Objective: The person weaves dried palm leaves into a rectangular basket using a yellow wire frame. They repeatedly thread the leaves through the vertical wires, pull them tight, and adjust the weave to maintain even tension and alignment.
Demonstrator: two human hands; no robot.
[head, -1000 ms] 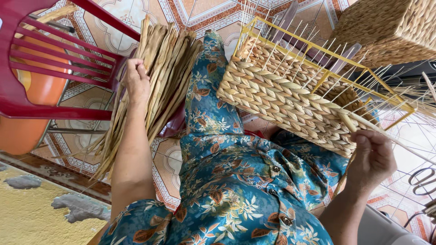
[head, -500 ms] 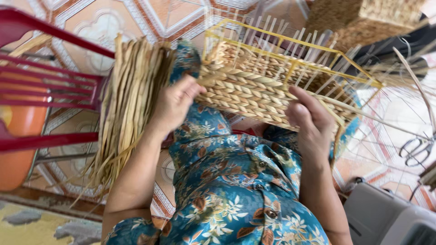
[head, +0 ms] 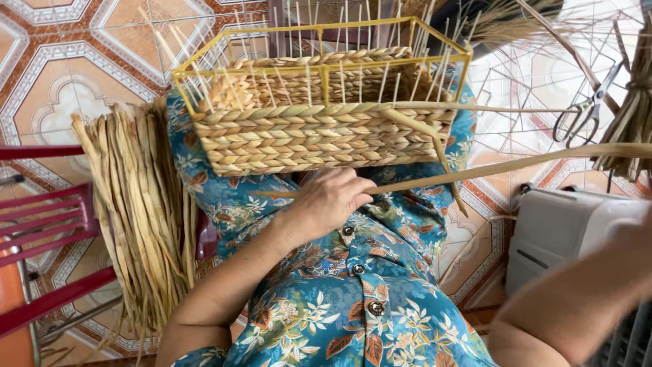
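No packages, labels, signs or screens are shown in the head view. No printed surface is presented anywhere in the scene, and no wrapped or boxed goods are seen on the floor or on the lap. Nothing bearing a display is found within the frame.

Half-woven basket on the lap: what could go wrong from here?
1. The half-woven basket rests on the lap, steadied only by the left hand at its lower edge; it might tip off.
2. A long strand stretches rightward out of frame, the right hand unseen; a strong pull could kink it or drag the basket.
3. Thin upright stakes stand above the yellow wire frame and could poke or snap.
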